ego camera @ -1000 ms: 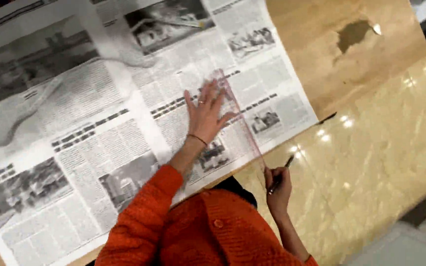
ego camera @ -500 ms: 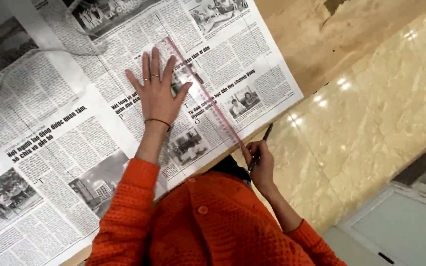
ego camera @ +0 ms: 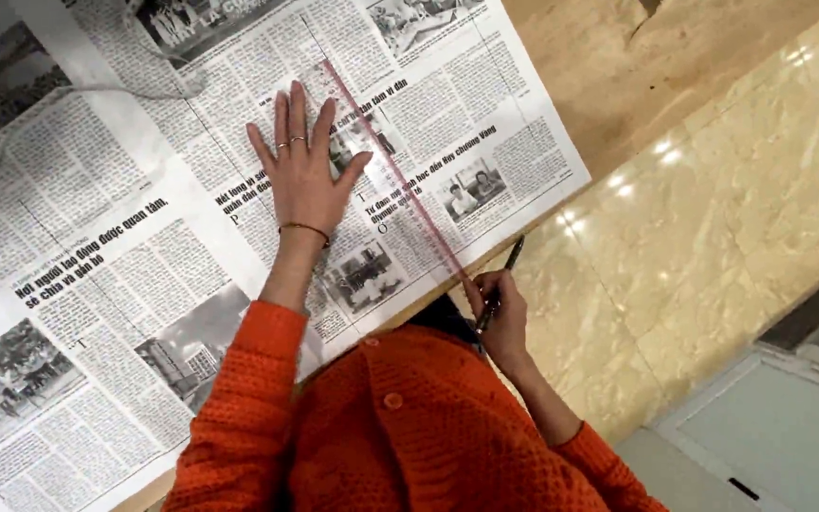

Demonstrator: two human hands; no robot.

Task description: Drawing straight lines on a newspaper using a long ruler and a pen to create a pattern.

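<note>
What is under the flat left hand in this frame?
The left hand presses flat on a transparent ruler lying over the open newspaper. Print and photos show around the fingers; whatever lies beneath the palm is covered. The right hand holds a pen at the ruler's near end.

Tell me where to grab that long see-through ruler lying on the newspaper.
Best to take the ruler by its far end, coming in from the right edge. It lies flat and slanted across the newspaper, the left hand presses beside its middle, and the right hand with the pen is at its near end.
</note>
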